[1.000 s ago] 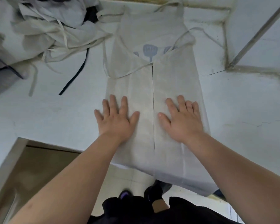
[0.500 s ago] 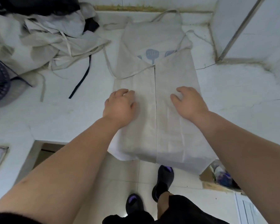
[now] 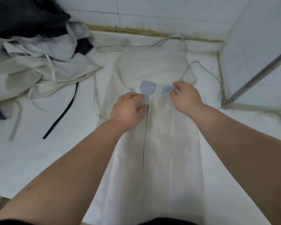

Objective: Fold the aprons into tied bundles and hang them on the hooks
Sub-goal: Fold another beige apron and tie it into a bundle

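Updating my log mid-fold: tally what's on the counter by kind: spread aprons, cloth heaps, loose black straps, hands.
Spread apron: 1
Cloth heap: 1
Black strap: 1
Hands: 2, left hand and right hand, each pinching the apron
Total: 5

The left hand [image 3: 128, 109] and right hand [image 3: 185, 99] are bare, forearms [image 3: 75, 168] too; a black sleeve [image 3: 3, 222] shows at lower left, black cloth [image 3: 161, 222], perhaps a shirt, at the bottom
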